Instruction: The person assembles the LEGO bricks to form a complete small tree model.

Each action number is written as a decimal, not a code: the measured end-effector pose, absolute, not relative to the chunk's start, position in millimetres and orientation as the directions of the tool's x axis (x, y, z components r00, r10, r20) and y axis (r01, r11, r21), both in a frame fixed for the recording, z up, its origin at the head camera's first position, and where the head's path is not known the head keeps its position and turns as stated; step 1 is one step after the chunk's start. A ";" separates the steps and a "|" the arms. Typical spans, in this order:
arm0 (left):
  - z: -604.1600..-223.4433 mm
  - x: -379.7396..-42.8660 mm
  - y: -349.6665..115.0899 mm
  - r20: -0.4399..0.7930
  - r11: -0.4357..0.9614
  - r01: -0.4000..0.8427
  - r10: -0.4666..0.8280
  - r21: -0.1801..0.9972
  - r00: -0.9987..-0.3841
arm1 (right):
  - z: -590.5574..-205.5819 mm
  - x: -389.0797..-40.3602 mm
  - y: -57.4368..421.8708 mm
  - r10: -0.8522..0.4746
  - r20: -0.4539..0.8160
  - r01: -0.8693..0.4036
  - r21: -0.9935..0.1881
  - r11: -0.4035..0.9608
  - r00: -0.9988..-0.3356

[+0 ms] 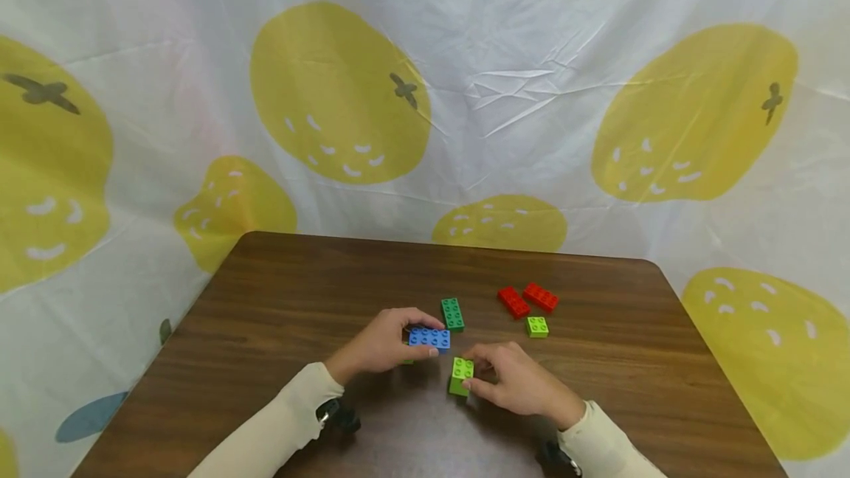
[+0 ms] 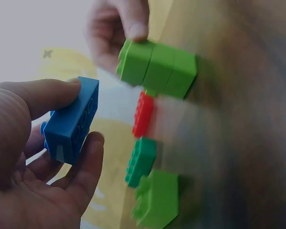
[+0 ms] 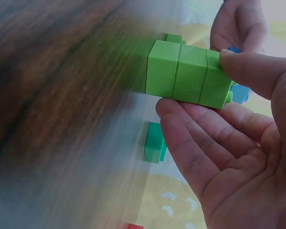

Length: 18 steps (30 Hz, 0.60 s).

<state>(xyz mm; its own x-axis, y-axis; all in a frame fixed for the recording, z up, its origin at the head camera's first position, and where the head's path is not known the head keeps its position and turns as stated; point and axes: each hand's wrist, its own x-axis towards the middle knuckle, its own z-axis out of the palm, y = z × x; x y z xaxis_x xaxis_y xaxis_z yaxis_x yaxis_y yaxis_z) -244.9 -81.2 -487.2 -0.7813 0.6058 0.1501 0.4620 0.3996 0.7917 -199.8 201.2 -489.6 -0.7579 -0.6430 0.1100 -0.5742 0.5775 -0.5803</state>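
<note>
My left hand point(image 1: 378, 344) holds a blue toy building brick point(image 1: 429, 340) above the table, pinched between thumb and fingers. In the left wrist view the blue brick point(image 2: 66, 121) is tilted, apart from the other bricks. My right hand point(image 1: 518, 377) grips the top of an upright stack of three light green bricks point(image 1: 460, 383), thumb on one side and fingers on the other. The right wrist view shows the stack point(image 3: 190, 74) standing on the table. Mostly hidden below the left hand is another light green brick point(image 1: 408, 361), clearer in the left wrist view.
A dark green brick point(image 1: 453, 314) lies just beyond the left hand. Farther right are two red bricks point(image 1: 513, 302) and a small light green brick point(image 1: 537, 327). The brown wooden table point(image 1: 319, 271) ends at a fruit-patterned cloth point(image 1: 505, 139) behind it.
</note>
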 end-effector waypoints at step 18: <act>-490.4 -222.6 -64.6 0.160 0.343 0.500 0.676 0.795 -0.719 | -489.6 -202.6 200.5 -0.645 0.102 -0.565 -0.598 0.569 -0.758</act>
<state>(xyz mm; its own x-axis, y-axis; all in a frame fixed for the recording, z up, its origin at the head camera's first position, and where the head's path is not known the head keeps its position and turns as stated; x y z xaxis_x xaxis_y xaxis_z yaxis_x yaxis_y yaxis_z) -222.6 -64.6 -490.4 -0.7193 0.6760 0.1601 0.4996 0.3433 0.7953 -202.6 200.5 -489.6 -0.7576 -0.6447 0.1022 -0.5645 0.5686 -0.5983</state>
